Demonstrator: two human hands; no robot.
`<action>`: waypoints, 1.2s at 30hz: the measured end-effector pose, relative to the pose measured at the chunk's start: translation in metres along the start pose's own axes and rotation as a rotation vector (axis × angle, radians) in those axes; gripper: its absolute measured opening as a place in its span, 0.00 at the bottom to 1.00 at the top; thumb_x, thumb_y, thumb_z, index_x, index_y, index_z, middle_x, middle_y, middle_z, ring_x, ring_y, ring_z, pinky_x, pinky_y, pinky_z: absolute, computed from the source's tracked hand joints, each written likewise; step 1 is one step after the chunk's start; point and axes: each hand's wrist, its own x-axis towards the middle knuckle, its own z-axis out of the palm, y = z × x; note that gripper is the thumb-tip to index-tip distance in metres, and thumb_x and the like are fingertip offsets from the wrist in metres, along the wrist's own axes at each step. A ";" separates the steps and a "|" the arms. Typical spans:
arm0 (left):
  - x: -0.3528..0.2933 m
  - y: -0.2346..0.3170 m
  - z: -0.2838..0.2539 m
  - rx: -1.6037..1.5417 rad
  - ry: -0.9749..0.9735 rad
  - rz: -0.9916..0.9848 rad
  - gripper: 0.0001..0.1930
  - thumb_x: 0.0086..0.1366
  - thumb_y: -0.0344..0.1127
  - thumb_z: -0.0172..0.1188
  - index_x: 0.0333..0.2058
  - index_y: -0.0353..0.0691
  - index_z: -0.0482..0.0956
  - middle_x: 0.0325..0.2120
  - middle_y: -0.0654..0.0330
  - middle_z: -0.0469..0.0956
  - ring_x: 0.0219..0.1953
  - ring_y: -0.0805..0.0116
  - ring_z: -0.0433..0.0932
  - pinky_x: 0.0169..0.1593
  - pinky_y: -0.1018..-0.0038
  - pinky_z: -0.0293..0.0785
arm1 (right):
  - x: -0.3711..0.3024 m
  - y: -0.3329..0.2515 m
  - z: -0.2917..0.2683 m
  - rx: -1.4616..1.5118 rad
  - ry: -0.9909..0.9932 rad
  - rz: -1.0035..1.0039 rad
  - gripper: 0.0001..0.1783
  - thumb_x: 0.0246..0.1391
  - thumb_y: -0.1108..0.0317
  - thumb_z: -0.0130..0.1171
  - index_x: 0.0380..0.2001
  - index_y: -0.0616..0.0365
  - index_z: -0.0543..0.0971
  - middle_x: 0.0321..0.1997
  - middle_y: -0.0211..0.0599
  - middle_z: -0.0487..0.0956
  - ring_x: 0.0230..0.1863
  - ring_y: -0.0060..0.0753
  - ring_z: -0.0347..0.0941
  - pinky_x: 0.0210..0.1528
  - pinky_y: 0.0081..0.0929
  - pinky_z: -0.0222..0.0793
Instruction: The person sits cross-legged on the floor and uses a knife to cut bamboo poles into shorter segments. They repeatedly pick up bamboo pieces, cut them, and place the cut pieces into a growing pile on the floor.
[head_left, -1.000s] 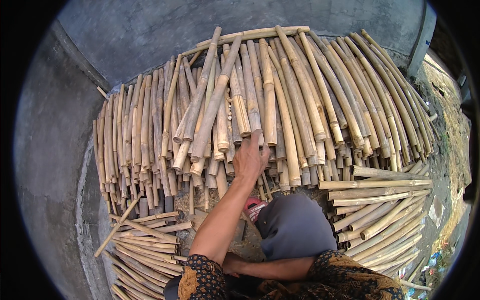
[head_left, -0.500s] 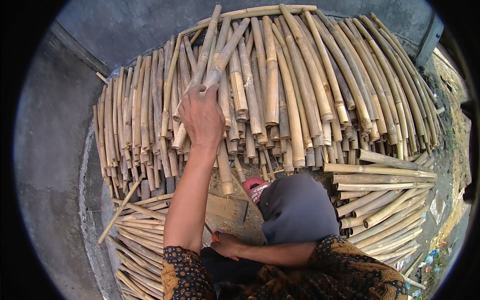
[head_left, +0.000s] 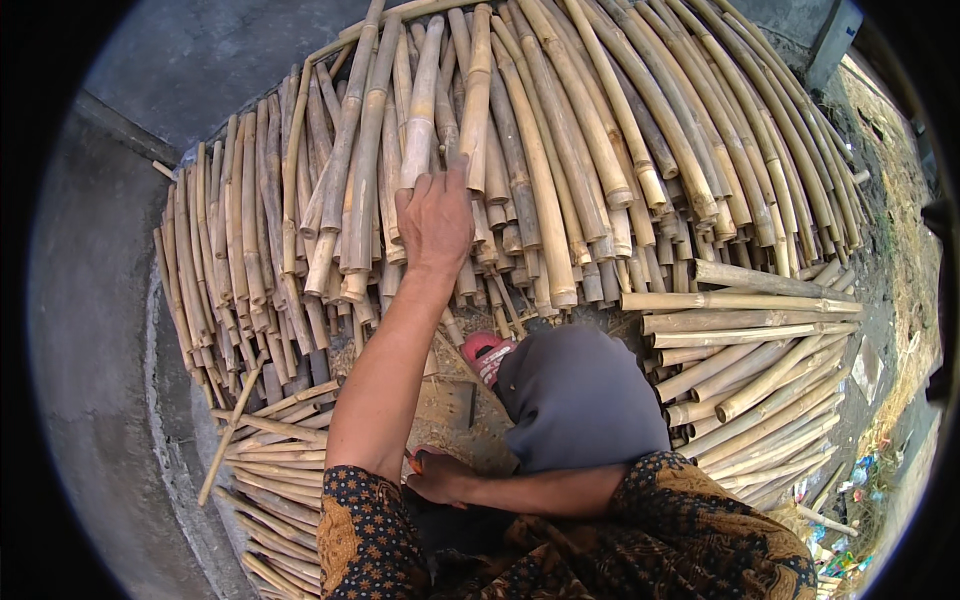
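My left hand [head_left: 437, 222] reaches forward over a large pile of bamboo poles [head_left: 590, 130]. Its fingers are curled at the near end of a pale bamboo pole [head_left: 422, 110], which lies on top of the pile and points away from me. The index finger stretches beside a neighbouring yellowish pole [head_left: 478, 100]. Low in front of my body, my right hand [head_left: 442, 478] is closed around an orange-handled tool [head_left: 413, 460]; the fist and my left arm hide most of it.
Shorter bamboo pieces are stacked at the right [head_left: 750, 380] and lower left [head_left: 275, 470]. My bent knee [head_left: 585, 400] and a red sandal [head_left: 485, 352] stand before the pile. A grey wall [head_left: 240, 60] rises behind it. Litter [head_left: 860, 470] lies at the far right.
My left hand has moved right along the pile's front, and the pale pole now lies straighter instead of slanting right. The right hand keeps its grip. The whole view has shifted slightly.
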 end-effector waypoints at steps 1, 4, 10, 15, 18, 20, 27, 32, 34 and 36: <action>0.005 -0.008 -0.008 0.001 0.029 -0.041 0.19 0.69 0.34 0.57 0.59 0.45 0.75 0.35 0.59 0.84 0.39 0.61 0.80 0.48 0.63 0.69 | 0.002 0.002 0.001 -0.008 -0.049 0.034 0.29 0.61 0.50 0.54 0.26 0.72 0.80 0.15 0.50 0.79 0.20 0.48 0.81 0.37 0.43 0.80; 0.023 -0.027 -0.036 -0.450 0.048 -0.432 0.18 0.72 0.31 0.49 0.59 0.41 0.73 0.32 0.58 0.84 0.30 0.65 0.79 0.40 0.63 0.71 | 0.006 0.003 0.005 -0.088 -0.133 0.075 0.26 0.60 0.51 0.55 0.35 0.71 0.79 0.34 0.55 0.81 0.30 0.49 0.83 0.46 0.42 0.79; 0.039 -0.072 -0.069 -1.523 -0.047 -1.133 0.15 0.74 0.34 0.48 0.55 0.35 0.69 0.33 0.59 0.82 0.26 0.73 0.74 0.30 0.77 0.71 | 0.003 0.003 0.000 -0.125 -0.101 -0.052 0.31 0.61 0.46 0.56 0.25 0.71 0.81 0.16 0.48 0.79 0.26 0.47 0.84 0.41 0.40 0.81; 0.024 -0.092 -0.072 -1.736 0.027 -1.223 0.12 0.75 0.36 0.47 0.50 0.35 0.72 0.31 0.61 0.79 0.29 0.71 0.75 0.31 0.74 0.71 | 0.003 0.004 -0.001 -0.007 -0.206 0.049 0.30 0.61 0.47 0.55 0.22 0.69 0.78 0.15 0.47 0.79 0.21 0.45 0.82 0.38 0.40 0.81; 0.019 -0.105 -0.082 -1.755 0.031 -1.189 0.15 0.75 0.39 0.44 0.47 0.35 0.76 0.28 0.65 0.76 0.27 0.72 0.72 0.32 0.74 0.70 | 0.005 0.004 -0.001 0.028 -0.122 -0.018 0.29 0.60 0.48 0.56 0.21 0.68 0.77 0.15 0.46 0.78 0.18 0.44 0.80 0.35 0.40 0.80; 0.014 -0.115 -0.094 -1.791 0.028 -1.180 0.17 0.74 0.41 0.44 0.45 0.35 0.77 0.27 0.66 0.74 0.26 0.72 0.70 0.32 0.75 0.68 | 0.007 0.006 -0.001 0.047 -0.124 0.008 0.28 0.60 0.49 0.57 0.23 0.68 0.77 0.15 0.45 0.77 0.16 0.44 0.79 0.34 0.40 0.80; -0.027 -0.162 -0.147 -1.837 0.232 -1.185 0.16 0.73 0.46 0.43 0.40 0.42 0.77 0.21 0.69 0.67 0.23 0.74 0.65 0.30 0.74 0.64 | 0.011 0.014 0.007 -0.011 -0.026 -0.056 0.16 0.59 0.57 0.56 0.42 0.57 0.74 0.16 0.38 0.75 0.14 0.38 0.75 0.25 0.39 0.73; -0.050 -0.186 -0.155 -1.476 0.193 -1.245 0.19 0.76 0.49 0.43 0.43 0.40 0.77 0.28 0.63 0.76 0.30 0.68 0.76 0.34 0.72 0.73 | 0.012 0.013 0.008 0.012 -0.118 0.045 0.27 0.57 0.49 0.58 0.46 0.66 0.76 0.35 0.48 0.80 0.35 0.46 0.79 0.45 0.40 0.74; -0.057 -0.185 -0.148 -1.418 0.252 -1.282 0.19 0.76 0.47 0.43 0.48 0.38 0.76 0.37 0.57 0.78 0.35 0.64 0.79 0.38 0.69 0.77 | 0.009 0.009 0.003 -0.009 -0.167 0.080 0.34 0.56 0.45 0.58 0.47 0.72 0.77 0.46 0.55 0.82 0.46 0.51 0.83 0.56 0.41 0.75; -0.062 -0.180 -0.142 -1.377 0.266 -1.234 0.20 0.77 0.41 0.43 0.59 0.36 0.71 0.50 0.49 0.76 0.43 0.59 0.81 0.44 0.65 0.81 | 0.004 0.005 -0.003 0.049 -0.194 0.104 0.34 0.57 0.45 0.58 0.47 0.71 0.77 0.45 0.55 0.82 0.43 0.50 0.83 0.55 0.41 0.75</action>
